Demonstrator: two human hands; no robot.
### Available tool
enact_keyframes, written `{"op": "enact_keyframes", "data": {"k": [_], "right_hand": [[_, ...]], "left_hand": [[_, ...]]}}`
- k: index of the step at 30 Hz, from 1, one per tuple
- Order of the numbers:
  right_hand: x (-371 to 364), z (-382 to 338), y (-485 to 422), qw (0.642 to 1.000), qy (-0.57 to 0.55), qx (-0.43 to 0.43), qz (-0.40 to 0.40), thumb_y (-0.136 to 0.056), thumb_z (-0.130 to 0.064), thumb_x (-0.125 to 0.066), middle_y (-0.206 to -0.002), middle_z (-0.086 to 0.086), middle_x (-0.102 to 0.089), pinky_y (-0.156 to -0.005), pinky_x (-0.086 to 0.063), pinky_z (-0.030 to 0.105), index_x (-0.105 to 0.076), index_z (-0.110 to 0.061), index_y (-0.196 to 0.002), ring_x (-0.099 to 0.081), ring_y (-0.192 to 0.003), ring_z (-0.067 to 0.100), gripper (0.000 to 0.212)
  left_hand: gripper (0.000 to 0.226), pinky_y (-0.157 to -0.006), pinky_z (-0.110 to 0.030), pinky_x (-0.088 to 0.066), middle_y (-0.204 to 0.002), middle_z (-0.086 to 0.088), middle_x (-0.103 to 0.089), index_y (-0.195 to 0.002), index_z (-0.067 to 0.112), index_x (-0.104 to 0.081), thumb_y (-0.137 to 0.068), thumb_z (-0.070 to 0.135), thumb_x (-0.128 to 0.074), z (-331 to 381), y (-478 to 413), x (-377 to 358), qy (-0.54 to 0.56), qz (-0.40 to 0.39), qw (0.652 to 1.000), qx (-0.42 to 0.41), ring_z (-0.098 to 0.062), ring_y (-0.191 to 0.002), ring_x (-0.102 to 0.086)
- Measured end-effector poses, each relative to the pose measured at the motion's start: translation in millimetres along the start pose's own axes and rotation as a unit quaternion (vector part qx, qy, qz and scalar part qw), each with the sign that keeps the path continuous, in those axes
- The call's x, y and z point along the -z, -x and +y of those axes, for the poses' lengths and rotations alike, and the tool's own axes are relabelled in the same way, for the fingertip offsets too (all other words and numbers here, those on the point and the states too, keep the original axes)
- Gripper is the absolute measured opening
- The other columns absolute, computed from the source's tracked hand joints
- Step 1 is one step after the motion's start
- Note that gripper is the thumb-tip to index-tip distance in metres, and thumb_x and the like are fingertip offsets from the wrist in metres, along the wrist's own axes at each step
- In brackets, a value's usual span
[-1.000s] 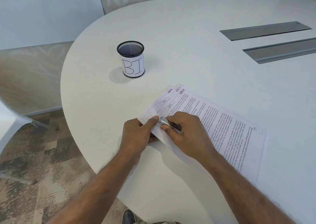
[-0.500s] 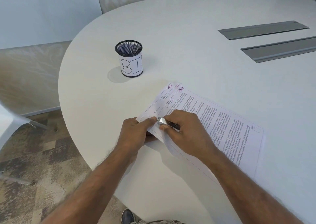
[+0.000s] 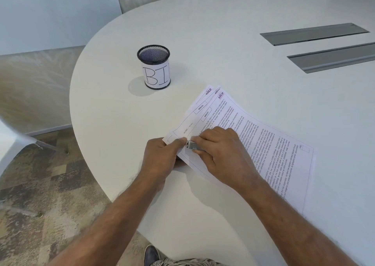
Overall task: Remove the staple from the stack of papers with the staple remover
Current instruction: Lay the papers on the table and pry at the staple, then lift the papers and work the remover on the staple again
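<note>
My right hand (image 3: 221, 154) is closed around the staple remover (image 3: 194, 145), nose pointing left at the stack of papers (image 3: 263, 142) corner; left hand (image 3: 162, 158) pinches that corner. Staple hidden.

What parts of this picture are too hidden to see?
All in the head view:
- Staple: hidden where the left hand and right hand meet.
- Silver metal staple remover: mostly covered by the right hand.
- White printed paper stack: text too small.
- Black mesh cup: contents unclear.
</note>
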State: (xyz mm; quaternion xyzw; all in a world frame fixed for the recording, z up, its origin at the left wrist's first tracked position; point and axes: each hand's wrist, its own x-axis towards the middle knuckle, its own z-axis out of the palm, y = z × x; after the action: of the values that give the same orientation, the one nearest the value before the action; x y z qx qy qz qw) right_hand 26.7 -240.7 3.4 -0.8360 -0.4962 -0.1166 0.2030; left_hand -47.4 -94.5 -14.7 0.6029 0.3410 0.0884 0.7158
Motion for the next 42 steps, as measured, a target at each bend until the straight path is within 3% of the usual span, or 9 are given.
{"op": "enact_keyframes", "data": {"k": [9, 18, 20, 22, 26, 30, 34, 39, 42], "right_hand": [[-1, 6, -1, 1.000, -0.006, -0.006, -0.006, -0.080, -0.007, -0.077, -0.086, 0.002, -0.071, -0.067, -0.045, 0.037, -0.076, -0.011, -0.104, -0.065, -0.077, 0.026, 0.024], [1, 14, 9, 0.928, -0.299, -0.221, 0.014, -0.090, -0.027, -0.067, -0.068, -0.014, -0.064, -0.055, -0.044, 0.015, -0.069, -0.030, -0.080, -0.058, -0.062, 0.004, 0.010], [1, 11, 10, 0.912, -0.323, -0.254, 0.003, -0.089, -0.032, -0.065, -0.067, -0.004, -0.063, -0.053, -0.047, 0.023, -0.065, -0.023, -0.082, -0.057, -0.058, 0.007, 0.011], [1, 4, 11, 0.922, -0.294, -0.252, 0.001, -0.084, -0.043, -0.067, -0.071, 0.002, -0.060, -0.060, -0.054, 0.037, -0.063, -0.013, -0.086, -0.061, -0.065, 0.018, 0.031], [6, -11, 11, 0.967, -0.177, -0.184, -0.012, -0.069, -0.065, -0.071, -0.086, -0.009, -0.058, -0.060, -0.049, 0.026, -0.063, -0.019, -0.097, -0.054, -0.072, 0.009, 0.054], [15, -22, 7, 0.987, -0.095, -0.131, 0.011, -0.074, -0.042, -0.077, -0.097, -0.008, -0.066, -0.058, -0.057, 0.030, -0.069, -0.018, -0.108, -0.064, -0.069, 0.008, 0.042], [30, -25, 3, 0.994, -0.051, -0.092, 0.030, -0.070, -0.038, -0.080, -0.091, -0.004, -0.070, -0.050, -0.056, 0.028, -0.074, -0.014, -0.103, -0.066, -0.061, 0.012, 0.041], [55, -20, -7, 0.988, -0.083, -0.113, 0.065, -0.076, -0.030, -0.069, -0.089, -0.010, -0.072, -0.056, -0.056, 0.028, -0.075, -0.022, -0.097, -0.067, -0.070, 0.011, 0.023], [75, -15, -13, 0.971, -0.163, -0.145, 0.094, -0.079, -0.019, -0.064, -0.061, -0.013, -0.056, -0.049, -0.038, 0.021, -0.059, -0.024, -0.069, -0.049, -0.055, 0.008, 0.012]], "left_hand": [[0.020, -0.086, -0.061, -0.062, -0.088, -0.021, -0.081, -0.081, 0.006, -0.082, -0.081, 0.024, -0.072, -4, -1, 0, 0.001, -0.004, 1.000, 0.001, -0.041, -0.085, -0.079], [0.017, -0.089, -0.050, -0.063, -0.092, -0.010, -0.084, -0.089, 0.010, -0.082, -0.095, 0.017, -0.068, -4, -1, 1, 0.004, -0.005, 1.000, 0.011, -0.030, -0.084, -0.081], [0.017, -0.085, -0.045, -0.064, -0.092, -0.011, -0.084, -0.091, 0.009, -0.082, -0.095, 0.017, -0.068, -3, 0, 3, 0.011, -0.014, 1.000, 0.013, -0.029, -0.083, -0.081], [0.016, -0.074, -0.038, -0.066, -0.090, -0.012, -0.083, -0.094, 0.007, -0.081, -0.096, 0.016, -0.067, -1, 1, 5, 0.030, -0.023, 0.999, 0.018, -0.028, -0.078, -0.080], [0.018, -0.057, -0.028, -0.059, -0.084, -0.015, -0.081, -0.095, 0.003, -0.079, -0.097, 0.014, -0.065, 4, 5, 3, 0.060, -0.039, 0.997, 0.028, -0.024, -0.068, -0.075], [0.029, -0.065, -0.030, -0.060, -0.087, -0.022, -0.081, -0.085, 0.003, -0.080, -0.101, 0.016, -0.060, 10, 14, -2, 0.043, -0.049, 0.998, 0.010, -0.031, -0.079, -0.077], [0.037, -0.079, -0.042, -0.058, -0.107, -0.042, -0.068, -0.105, -0.020, -0.066, -0.100, 0.017, -0.061, 24, 23, -6, 0.084, -0.042, 0.996, -0.002, -0.039, -0.088, -0.067], [0.033, -0.095, -0.047, -0.058, -0.105, -0.017, -0.081, -0.103, 0.009, -0.083, -0.102, 0.027, -0.055, 47, 42, -12, 0.102, -0.102, 0.988, -0.055, -0.034, -0.102, -0.075], [0.035, -0.090, -0.041, -0.061, -0.106, -0.008, -0.083, -0.098, 0.015, -0.084, -0.091, 0.045, -0.067, 67, 48, -14, 0.088, -0.109, 0.983, -0.117, -0.028, -0.102, -0.078]]}}
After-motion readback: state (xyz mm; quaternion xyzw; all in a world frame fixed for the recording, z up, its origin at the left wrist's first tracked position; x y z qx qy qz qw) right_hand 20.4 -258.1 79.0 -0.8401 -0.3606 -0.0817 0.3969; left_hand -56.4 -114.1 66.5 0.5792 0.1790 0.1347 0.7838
